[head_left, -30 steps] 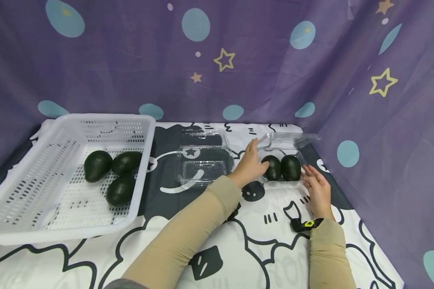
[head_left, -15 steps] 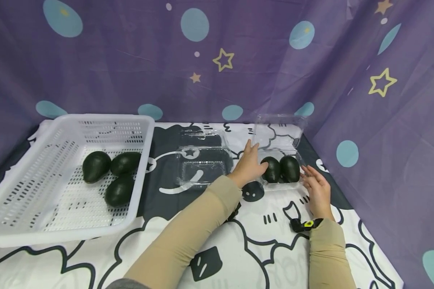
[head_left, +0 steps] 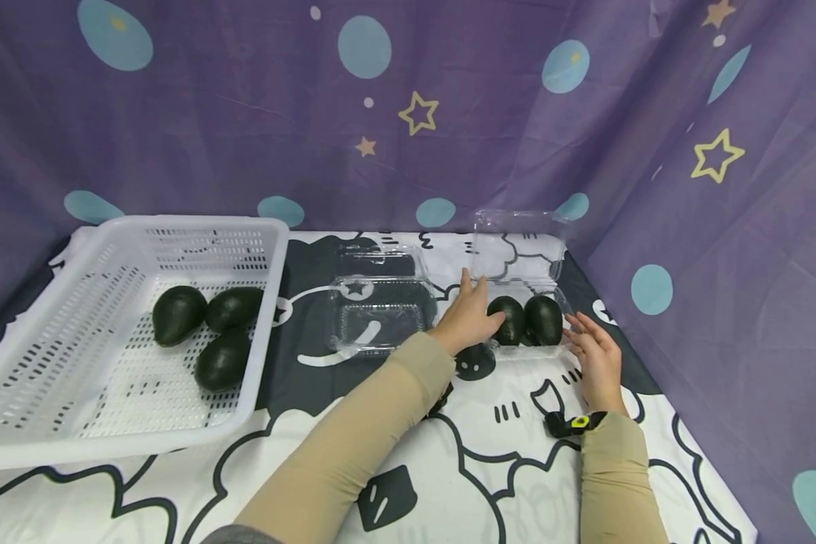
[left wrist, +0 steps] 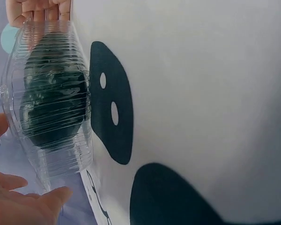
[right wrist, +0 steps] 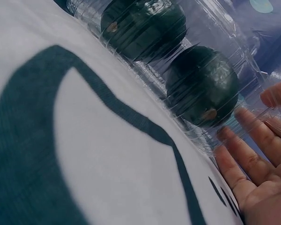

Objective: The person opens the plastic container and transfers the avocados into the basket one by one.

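Observation:
Two dark green avocados [head_left: 544, 320] sit side by side in a clear plastic clamshell box [head_left: 530, 352]. Its see-through lid [head_left: 519, 249] stands raised behind them. My left hand [head_left: 468, 320] is at the box's left side, fingers extended and thumb out at the rim, overlapping the left avocado in the head view. On the opposite side, my right hand [head_left: 595, 357] has its fingers loosely spread against the ridged wall, seen close in the right wrist view with its fingers [right wrist: 246, 161] beside the box. Neither hand grips an avocado.
Left of the box lies a second clear clamshell [head_left: 384, 313], its lid laid back. A large white perforated basket [head_left: 143, 434] at the left holds three avocados [head_left: 180, 316]. A purple curtain [head_left: 408, 174] hangs along the back and right of the patterned cloth [head_left: 462, 453].
The box's lid has swung from leaning far back to standing more upright. My left hand has slid down slightly; the right hand has stayed almost in place.

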A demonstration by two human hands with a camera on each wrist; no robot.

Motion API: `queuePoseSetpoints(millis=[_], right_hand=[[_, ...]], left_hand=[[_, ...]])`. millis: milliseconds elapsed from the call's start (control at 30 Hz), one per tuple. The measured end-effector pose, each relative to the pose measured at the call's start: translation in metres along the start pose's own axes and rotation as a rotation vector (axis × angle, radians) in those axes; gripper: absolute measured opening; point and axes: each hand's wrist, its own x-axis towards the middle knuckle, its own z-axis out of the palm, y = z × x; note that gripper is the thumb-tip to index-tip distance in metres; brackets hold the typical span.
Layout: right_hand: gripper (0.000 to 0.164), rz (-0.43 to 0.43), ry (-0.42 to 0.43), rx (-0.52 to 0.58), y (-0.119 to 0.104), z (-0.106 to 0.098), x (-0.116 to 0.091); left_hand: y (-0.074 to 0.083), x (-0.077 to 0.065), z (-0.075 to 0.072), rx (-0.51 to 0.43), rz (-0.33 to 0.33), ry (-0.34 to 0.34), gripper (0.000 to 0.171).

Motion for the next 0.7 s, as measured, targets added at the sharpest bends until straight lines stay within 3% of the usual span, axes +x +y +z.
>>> queuePoseSetpoints(millis=[500, 700], right_hand=[[0.051, 0.020, 0.001, -0.022, -0.0007, -0.0010, -0.0015], [0.050, 0.014, -0.008, -0.026, -0.0009, -0.0008, -0.0023]], left_hand=[[0.0007, -0.0040, 0.0061, 0.142, -0.036, -0.049, 0.076], [0.0009, -0.0049, 0.0061, 0.161, -0.036, -0.013, 0.074]])
